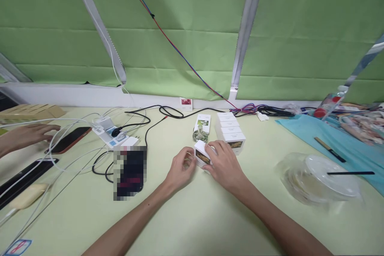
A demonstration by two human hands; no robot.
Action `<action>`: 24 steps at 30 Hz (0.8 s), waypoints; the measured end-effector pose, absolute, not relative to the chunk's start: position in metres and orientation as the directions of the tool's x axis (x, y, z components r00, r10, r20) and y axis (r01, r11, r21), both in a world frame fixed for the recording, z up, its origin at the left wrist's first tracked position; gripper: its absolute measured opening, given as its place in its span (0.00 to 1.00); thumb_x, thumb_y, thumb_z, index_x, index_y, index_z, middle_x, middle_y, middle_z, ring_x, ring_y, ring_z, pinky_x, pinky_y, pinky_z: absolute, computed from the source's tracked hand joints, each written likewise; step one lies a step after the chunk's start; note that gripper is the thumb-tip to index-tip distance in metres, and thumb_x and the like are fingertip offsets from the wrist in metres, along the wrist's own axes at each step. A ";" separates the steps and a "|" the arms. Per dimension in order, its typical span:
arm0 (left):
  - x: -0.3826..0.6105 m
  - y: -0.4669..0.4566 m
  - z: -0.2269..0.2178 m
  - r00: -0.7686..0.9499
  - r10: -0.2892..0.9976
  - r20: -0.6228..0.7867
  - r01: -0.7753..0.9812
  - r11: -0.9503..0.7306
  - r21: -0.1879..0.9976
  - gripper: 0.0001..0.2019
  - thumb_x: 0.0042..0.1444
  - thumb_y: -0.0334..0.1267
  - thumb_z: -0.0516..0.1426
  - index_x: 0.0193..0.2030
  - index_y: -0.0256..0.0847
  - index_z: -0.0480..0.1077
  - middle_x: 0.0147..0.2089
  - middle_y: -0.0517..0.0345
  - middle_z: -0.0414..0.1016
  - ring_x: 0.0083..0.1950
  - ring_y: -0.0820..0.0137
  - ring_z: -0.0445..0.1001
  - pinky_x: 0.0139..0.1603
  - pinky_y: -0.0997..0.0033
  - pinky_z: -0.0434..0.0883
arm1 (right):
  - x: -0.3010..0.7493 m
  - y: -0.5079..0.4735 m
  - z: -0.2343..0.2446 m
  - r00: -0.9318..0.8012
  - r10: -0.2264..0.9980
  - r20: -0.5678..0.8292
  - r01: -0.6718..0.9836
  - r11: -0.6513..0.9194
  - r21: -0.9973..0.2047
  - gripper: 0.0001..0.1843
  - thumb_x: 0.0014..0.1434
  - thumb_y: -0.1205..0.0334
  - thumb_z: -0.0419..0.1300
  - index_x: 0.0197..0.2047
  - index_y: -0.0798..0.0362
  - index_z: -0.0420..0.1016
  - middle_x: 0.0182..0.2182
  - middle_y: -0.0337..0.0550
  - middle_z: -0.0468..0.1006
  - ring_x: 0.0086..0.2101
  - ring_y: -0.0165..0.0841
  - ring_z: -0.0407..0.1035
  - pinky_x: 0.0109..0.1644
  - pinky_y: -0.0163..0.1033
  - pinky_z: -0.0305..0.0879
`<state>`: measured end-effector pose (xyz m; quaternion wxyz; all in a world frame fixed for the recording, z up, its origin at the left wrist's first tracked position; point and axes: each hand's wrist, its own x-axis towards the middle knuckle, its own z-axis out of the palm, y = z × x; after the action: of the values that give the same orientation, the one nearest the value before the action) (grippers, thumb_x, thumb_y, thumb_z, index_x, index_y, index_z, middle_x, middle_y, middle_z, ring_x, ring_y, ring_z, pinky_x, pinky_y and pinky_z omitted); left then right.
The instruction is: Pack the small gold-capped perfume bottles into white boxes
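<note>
A small white box [201, 155] with a gold and black picture stands on the table between my two hands. My right hand [225, 166] grips it from the right, fingers over the top and thumb at the front. My left hand [180, 169] is curled at the box's left side, with its fingertips against that edge. Just behind stands a clear glass perfume bottle [200, 135] with a pale green tint. A white carton [203, 122] with a green and white picture lies behind the bottle. To the right is a row of several similar white boxes [230, 130].
A blurred-out phone-like device [130, 173], a power strip [109, 132] and tangled cables lie left. Another person's hand [33, 138] is near a phone [72, 140] at far left. At right are a bagged plastic container [318, 180], a blue cloth [309, 132] and a bottle [331, 102].
</note>
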<state>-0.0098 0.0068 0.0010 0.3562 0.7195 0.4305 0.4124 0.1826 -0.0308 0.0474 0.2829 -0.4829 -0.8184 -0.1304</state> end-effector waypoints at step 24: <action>0.005 -0.022 0.006 0.653 0.714 0.254 0.366 -0.591 0.719 0.16 0.63 0.31 0.50 0.55 0.43 0.70 0.45 0.56 0.76 0.26 0.77 0.61 0.28 0.75 0.61 | 0.240 -0.046 0.065 -0.453 0.752 0.479 0.879 0.467 0.098 0.25 0.53 0.81 0.62 0.52 0.52 0.74 0.55 0.57 0.71 0.59 0.49 0.62 0.58 0.52 0.64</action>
<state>0.0050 -0.0224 0.0063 0.3219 0.8501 0.3175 0.2698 0.2398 -0.0461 0.0654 0.1883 -0.4878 -0.8356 -0.1686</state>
